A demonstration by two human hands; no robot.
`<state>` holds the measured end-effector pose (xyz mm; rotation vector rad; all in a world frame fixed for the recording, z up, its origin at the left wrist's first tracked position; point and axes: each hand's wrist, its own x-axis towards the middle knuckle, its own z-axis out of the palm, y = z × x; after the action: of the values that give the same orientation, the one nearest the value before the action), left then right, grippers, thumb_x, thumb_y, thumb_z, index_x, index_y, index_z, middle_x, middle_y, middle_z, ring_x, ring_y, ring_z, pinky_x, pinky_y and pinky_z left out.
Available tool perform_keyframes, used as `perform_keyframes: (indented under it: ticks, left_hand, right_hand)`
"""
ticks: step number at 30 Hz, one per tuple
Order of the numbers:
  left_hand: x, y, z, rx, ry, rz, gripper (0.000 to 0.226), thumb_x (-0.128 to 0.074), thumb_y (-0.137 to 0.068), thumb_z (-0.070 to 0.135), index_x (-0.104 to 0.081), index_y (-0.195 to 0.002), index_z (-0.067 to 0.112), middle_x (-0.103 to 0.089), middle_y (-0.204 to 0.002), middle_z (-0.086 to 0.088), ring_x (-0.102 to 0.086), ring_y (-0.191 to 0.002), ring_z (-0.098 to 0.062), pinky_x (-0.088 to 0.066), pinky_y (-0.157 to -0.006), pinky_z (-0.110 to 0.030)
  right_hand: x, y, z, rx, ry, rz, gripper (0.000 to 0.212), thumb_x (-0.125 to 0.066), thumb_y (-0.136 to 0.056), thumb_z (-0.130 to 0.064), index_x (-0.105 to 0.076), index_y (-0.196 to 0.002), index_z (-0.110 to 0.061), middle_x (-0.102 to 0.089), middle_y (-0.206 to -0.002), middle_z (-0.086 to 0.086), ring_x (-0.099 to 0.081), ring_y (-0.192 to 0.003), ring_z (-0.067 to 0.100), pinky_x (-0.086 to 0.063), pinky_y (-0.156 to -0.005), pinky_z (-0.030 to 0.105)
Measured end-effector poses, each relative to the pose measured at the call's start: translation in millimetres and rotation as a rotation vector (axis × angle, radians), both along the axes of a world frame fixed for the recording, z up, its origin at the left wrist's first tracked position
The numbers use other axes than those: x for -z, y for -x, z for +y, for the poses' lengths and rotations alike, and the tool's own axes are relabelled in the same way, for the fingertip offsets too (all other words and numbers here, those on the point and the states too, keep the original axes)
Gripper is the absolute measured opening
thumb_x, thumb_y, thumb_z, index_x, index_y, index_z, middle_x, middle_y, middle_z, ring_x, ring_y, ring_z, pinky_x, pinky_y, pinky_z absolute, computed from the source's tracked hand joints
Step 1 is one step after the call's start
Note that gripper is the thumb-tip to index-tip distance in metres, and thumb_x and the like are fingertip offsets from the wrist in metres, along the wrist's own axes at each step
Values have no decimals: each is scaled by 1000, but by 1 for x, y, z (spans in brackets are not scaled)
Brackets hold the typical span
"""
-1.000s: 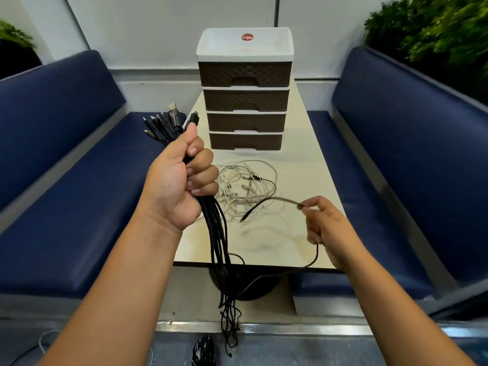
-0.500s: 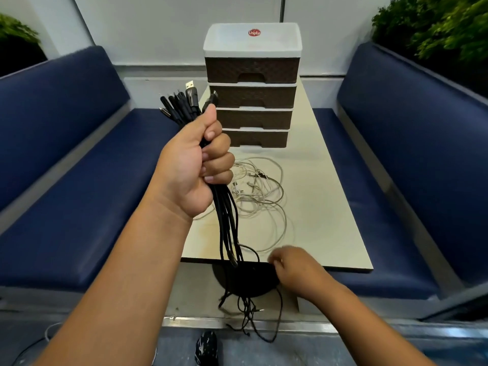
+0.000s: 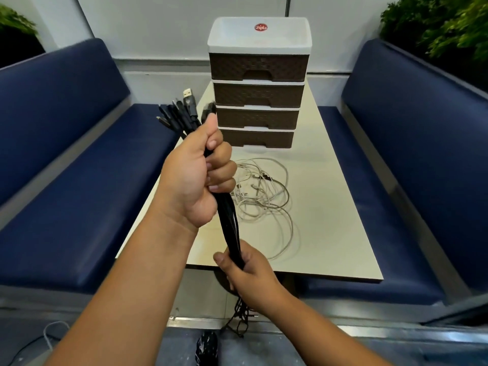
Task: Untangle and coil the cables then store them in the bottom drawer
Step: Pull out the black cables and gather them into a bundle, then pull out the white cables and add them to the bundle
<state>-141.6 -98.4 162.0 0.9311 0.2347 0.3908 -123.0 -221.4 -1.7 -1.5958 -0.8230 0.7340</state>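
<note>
A bundle of black cables (image 3: 230, 225) hangs straight down in front of the table's near edge. My left hand (image 3: 196, 178) grips it near the top, and the plugs fan out above my fist. My right hand (image 3: 247, 272) is closed around the same bundle lower down, at table-edge height. The loose ends dangle below toward the floor. A tangle of white cables (image 3: 264, 191) lies on the beige table (image 3: 330, 220). Behind it stands a brown drawer unit (image 3: 258, 83) with a white top; its bottom drawer (image 3: 257, 138) is closed.
Blue padded benches (image 3: 79, 180) run along both sides of the table. Green plants (image 3: 443, 22) stand behind the right bench. A dark shoe (image 3: 207, 347) and a thin white cable (image 3: 48, 336) are on the floor below.
My right hand let go of a single cable end, dropped below the table edge, then rose and closed on the black bundle. My left hand lifted the bundle slightly.
</note>
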Motion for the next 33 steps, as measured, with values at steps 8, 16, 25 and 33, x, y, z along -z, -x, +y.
perform_keyframes:
  ticks: [8, 16, 25, 33]
  left_hand:
    - [8, -4, 46, -83, 114, -11, 46, -39, -101, 42, -37, -58, 24, -20, -45, 9, -15, -33, -3, -9, -35, -17]
    - [4, -11, 94, -105, 151, -16, 46, -39, -100, 41, -37, -58, 24, -22, -44, 8, -18, -31, -5, -13, -32, -15]
    - [9, -34, 122, -70, 174, 38, 45, -39, -101, 40, -37, -59, 24, -21, -44, 9, -17, -31, -3, -12, -32, -15]
    - [9, -64, 131, -31, 117, 108, 38, -45, -98, 41, -44, -65, 23, -20, -47, 9, -14, -34, -3, -9, -36, -17]
  right_hand:
    - [19, -29, 16, -243, 253, -37, 28, -65, -86, -52, -52, -77, -29, -56, -70, -10, -55, -65, 3, -44, -68, 24]
    - [32, -72, -2, -364, 523, -704, 58, -54, -84, -6, -47, -137, -27, -51, -123, -5, -46, -113, 14, -40, -93, 26]
    - [42, -93, -3, -145, 806, -1086, 24, -71, -72, -20, -49, -70, -29, -53, -65, -7, -52, -61, 18, -34, -56, 31]
    - [-81, -140, 50, 344, 95, -137, 12, -40, -104, -14, -49, -96, -13, -60, -67, -1, -61, -62, 16, -50, -69, 31]
